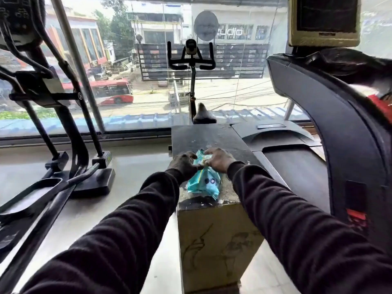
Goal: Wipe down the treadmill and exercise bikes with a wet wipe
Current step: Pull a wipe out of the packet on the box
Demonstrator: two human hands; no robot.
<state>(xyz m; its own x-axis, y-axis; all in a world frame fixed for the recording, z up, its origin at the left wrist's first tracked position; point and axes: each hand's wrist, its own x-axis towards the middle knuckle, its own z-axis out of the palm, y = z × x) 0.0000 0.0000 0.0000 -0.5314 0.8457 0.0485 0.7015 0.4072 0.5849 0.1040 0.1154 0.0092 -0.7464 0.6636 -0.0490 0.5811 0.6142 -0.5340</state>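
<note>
Gym room by a big window [148, 60], pale floor [135, 166], street outside. Both hands work on a wipes pack [204, 180], teal plastic, lying on top of a tall box [214, 236] with a scuffed dark top and yellowish front. Left hand [183, 165] has fingers curled down onto the pack's far end, pinching at the top flap. Right hand [219, 160] is curled too, fingertips gripping the same end from the other side. The two hands touch or nearly touch over the pack. Dark long sleeves [118, 230] cover both arms. Pack print shows dark round logos; text too small to read.

Front face of the box has faint line sketches, not legible. Treadmill [297, 166] stands just right of the box, dark belt running toward the window, thick dark upright [343, 132] curving up at the right edge with a red patch low on it. A screen [324, 20] in a yellowed casing sits above the treadmill frame, display dark. A blurred dark shape with red and white lies at the far right; cannot tell what.

Bike [192, 60] stands beyond the box against the glass, black handlebars, small console, saddle just behind the box top. Elliptical [53, 102] fills the left side, black arms and pedals, base on the floor.

Outside: red bus [112, 92], buildings, wires. Reversed lettering on the glass reads roughly "udio".
</note>
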